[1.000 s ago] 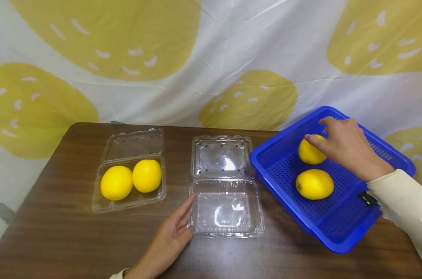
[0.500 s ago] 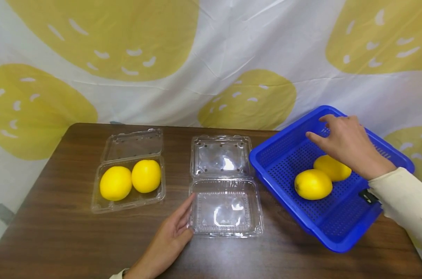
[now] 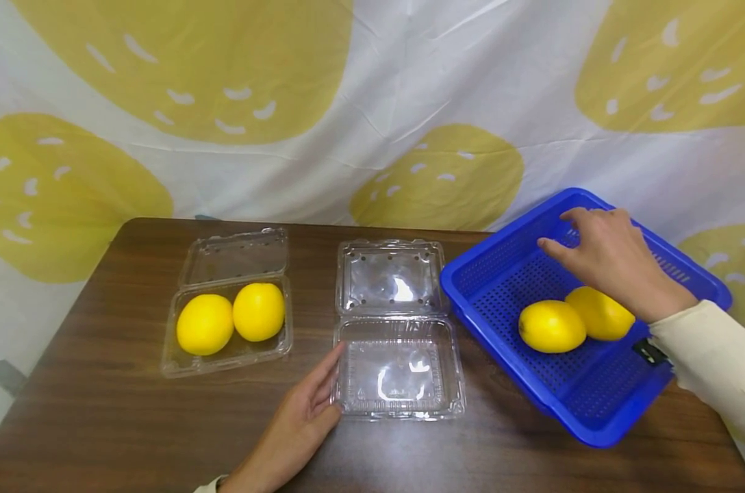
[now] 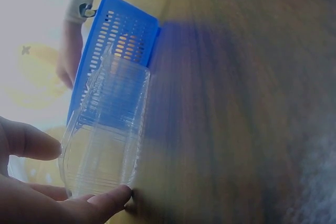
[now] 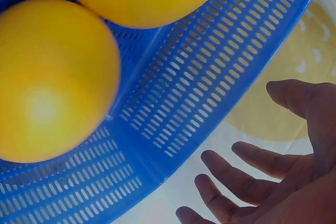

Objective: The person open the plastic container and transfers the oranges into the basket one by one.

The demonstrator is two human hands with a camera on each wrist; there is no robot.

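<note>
My left hand (image 3: 292,428) rests against the left side of an open clear plastic clamshell container (image 3: 400,383). In the left wrist view, its fingertips touch the container's rim and lower edge. My right hand (image 3: 615,260) hovers above the blue plastic basket (image 3: 502,363), fingers spread and holding nothing. Two yellow lemons lie side by side in that basket: one lemon (image 3: 552,326) in plain sight, the other lemon (image 3: 600,315) partly hidden beneath the right wrist. Large in the right wrist view, both lemons show apart from the loosely extended fingers (image 5: 239,182).
Further left stands a second open clear clamshell (image 3: 224,361) with two lemons (image 3: 204,324) in it. Everything sits on a brown wooden table (image 3: 101,411). A white cloth with yellow lemon prints (image 3: 397,178) hangs behind the table.
One lemon in the basket has rolled from below the right fingers toward the front right, now beside the other lemon. Both hands have stayed nearly still.
</note>
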